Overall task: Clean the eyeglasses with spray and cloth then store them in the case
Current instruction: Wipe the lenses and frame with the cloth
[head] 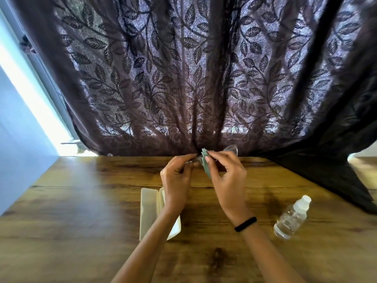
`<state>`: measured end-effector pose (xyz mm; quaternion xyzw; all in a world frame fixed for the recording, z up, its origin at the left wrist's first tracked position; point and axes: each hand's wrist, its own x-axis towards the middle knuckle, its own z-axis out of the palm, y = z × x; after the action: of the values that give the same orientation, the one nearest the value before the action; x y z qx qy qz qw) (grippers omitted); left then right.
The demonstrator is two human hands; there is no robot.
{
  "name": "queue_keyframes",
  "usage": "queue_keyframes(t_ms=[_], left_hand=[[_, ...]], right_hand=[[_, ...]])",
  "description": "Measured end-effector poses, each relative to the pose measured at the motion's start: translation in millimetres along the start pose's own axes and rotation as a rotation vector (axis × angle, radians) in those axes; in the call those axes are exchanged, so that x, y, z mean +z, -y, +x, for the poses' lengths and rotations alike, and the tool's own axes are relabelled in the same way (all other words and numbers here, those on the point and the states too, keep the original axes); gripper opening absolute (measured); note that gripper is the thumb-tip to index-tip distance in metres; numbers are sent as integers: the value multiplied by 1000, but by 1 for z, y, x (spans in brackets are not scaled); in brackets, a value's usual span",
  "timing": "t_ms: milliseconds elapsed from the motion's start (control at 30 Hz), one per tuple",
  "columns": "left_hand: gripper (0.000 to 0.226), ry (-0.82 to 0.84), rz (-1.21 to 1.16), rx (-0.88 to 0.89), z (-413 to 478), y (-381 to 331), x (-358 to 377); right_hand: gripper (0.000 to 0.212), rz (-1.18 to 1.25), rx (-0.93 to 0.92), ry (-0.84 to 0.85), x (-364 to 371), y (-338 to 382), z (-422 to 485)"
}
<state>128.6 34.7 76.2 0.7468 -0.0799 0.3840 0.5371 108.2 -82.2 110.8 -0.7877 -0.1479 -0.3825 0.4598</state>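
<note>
Both hands are raised above the wooden table, near its far edge. My left hand pinches the eyeglasses by the frame. One clear lens shows above my right hand. My right hand pinches a grey-green cloth against the other lens, which is mostly hidden. A cream eyeglass case lies open on the table under my left forearm. A clear spray bottle with a white cap lies on its side to the right.
A dark leaf-patterned curtain hangs along the table's far edge and drapes onto the table at the right. A bright window and a pale wall are at the left. A black band is on my right wrist.
</note>
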Motion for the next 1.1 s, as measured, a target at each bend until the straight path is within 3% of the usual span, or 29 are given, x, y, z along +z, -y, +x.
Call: queue_keyframes(t_ms=[567,733,900,1100], left_hand=[[28,140,-311,-169,-3,-18,3],[7,252,-567,-271,-2,-18,3],[13,334,-821,-434,0,-18,2],[16,315,-828,-445,-1,-19,1]], right_hand=[[22,29,-62,-10,-4,0,-5],[24,2,-86,19,-4,0,-8],[25,-67,-150,26,-5,0,-6],[25,-124,-181,43,-7,-1,-7]])
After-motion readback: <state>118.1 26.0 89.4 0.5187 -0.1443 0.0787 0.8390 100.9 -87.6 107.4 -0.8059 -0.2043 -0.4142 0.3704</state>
